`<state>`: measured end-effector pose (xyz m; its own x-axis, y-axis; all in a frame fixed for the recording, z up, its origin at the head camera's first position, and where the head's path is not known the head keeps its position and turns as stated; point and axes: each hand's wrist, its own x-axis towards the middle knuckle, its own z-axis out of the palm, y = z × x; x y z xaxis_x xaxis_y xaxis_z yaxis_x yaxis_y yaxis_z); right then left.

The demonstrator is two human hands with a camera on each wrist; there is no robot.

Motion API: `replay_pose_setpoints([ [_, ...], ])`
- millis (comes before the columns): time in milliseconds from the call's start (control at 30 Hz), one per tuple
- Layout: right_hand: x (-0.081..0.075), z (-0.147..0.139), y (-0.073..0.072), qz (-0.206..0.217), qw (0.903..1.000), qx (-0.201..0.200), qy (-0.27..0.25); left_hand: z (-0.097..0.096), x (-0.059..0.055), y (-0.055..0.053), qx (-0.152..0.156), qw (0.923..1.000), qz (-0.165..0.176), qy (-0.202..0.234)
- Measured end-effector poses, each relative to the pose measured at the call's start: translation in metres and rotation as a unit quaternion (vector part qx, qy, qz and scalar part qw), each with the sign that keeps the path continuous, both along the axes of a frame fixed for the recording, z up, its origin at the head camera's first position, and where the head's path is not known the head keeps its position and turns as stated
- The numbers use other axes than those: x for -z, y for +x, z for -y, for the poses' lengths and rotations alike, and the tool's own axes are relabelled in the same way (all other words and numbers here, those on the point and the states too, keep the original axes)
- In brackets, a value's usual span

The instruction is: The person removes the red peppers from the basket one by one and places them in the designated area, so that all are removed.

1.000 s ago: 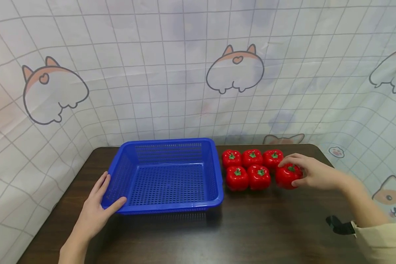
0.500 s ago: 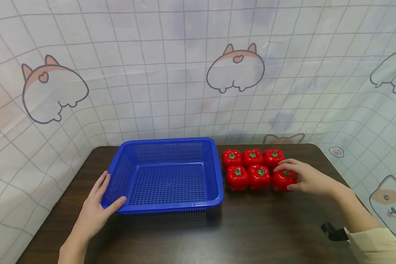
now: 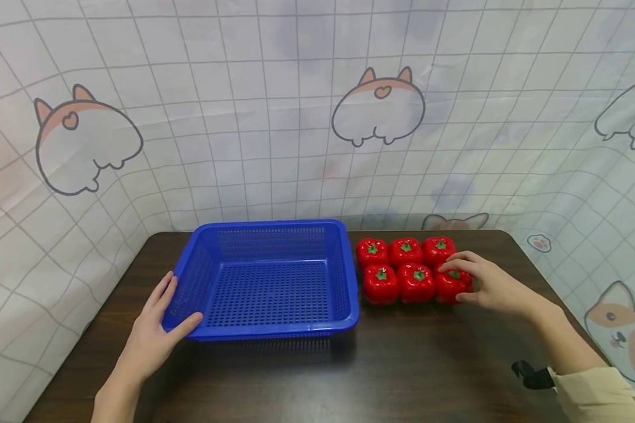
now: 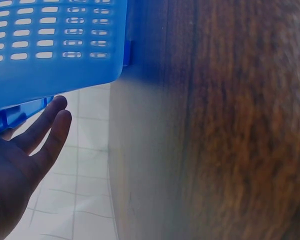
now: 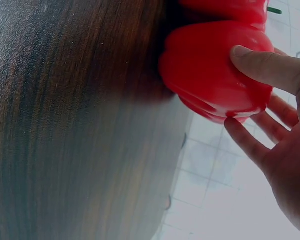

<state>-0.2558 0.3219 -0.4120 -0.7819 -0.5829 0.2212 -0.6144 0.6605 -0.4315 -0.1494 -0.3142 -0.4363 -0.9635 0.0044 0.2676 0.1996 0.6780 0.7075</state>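
My right hand (image 3: 492, 286) holds a glossy red bell pepper (image 3: 448, 288), thumb at its front side and fingers over its far side. In the right wrist view the pepper (image 5: 215, 70) is low on the table, against another red one, with my thumb and fingertips on its skin. It stands at the right end of the front row of bell peppers (image 3: 415, 283); a second row (image 3: 405, 251) lies behind. My left hand (image 3: 150, 335) rests with spread, fairly straight fingers at the near left corner of a blue plastic basket (image 3: 275, 332), thumb on the front rim.
The dark wooden table (image 3: 381, 376) backs onto a white grid-patterned cloth (image 3: 254, 147) with cartoon dogs, which also hangs at both sides. The basket's right rim is close to the peppers. A black strap (image 3: 533, 376) sticks out at the right sleeve.
My right hand has slid the bell pepper left until it sits beside its neighbour, completing an even row. The left hand and basket stay in place.
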Motion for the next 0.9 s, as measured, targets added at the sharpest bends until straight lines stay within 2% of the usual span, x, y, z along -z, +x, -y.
replay_pose_setpoints([
  [100,0.000,-0.001,0.001,-0.006,1.0000,0.002,-0.003,0.000,-0.001,0.001,0.002,1.0000,0.000,0.001],
  [367,-0.005,-0.004,0.006,-0.058,0.9982,0.015,0.009,-0.001,-0.001,0.001,0.000,1.0000,-0.006,-0.007],
  [567,-0.013,-0.005,0.010,-0.020,0.9990,0.039,-0.008,0.001,0.002,0.000,0.009,0.9996,-0.025,-0.008],
  [733,-0.022,0.002,0.011,-0.031,0.9988,0.035,-0.014,0.000,0.002,-0.001,0.009,0.9958,-0.065,-0.064],
  [900,-0.028,0.013,0.010,-0.053,0.9982,0.025,-0.016,-0.001,-0.008,0.002,0.001,0.9868,-0.091,-0.134],
])
